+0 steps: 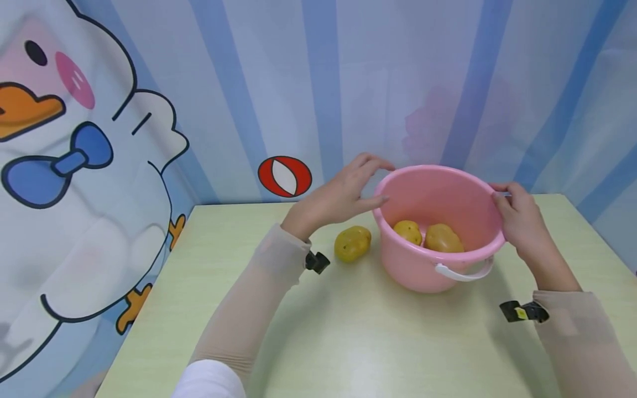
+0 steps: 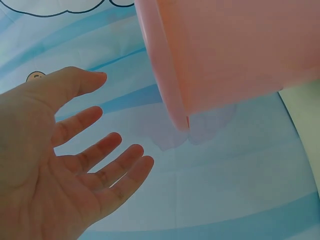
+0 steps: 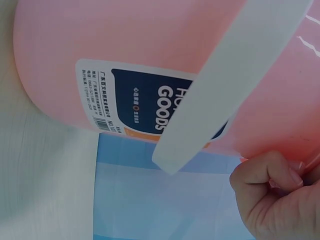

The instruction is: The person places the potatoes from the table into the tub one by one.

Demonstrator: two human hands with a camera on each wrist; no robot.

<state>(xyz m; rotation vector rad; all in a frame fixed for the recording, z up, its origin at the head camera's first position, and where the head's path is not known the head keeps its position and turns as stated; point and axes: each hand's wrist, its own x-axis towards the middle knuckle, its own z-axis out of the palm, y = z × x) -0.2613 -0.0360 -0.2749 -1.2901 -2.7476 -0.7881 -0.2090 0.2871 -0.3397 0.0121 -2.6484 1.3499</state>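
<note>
A pink plastic bucket (image 1: 408, 271) with a white handle (image 1: 465, 272) stands tilted on the table, its mouth turned toward the head camera. My right hand (image 1: 522, 218) grips its rim on the right side; in the right wrist view the curled fingers of that hand (image 3: 272, 192) hold the rim beside a printed label (image 3: 145, 102). To the left of the rim is my left hand (image 1: 338, 190), fingers spread; the left wrist view shows this hand (image 2: 75, 165) apart from the bucket. Two yellow potatoes (image 1: 444, 239) lie inside, and another potato (image 1: 353, 244) rests on the table beneath my left hand.
The pale table (image 1: 348, 342) reaches back to a blue striped backdrop (image 1: 378, 83). A printed duck figure (image 1: 99, 232) covers the left side, and a red and white oval (image 1: 269, 176) is printed at the back. Dark wrist mounts (image 1: 317, 262) sit on both sleeves.
</note>
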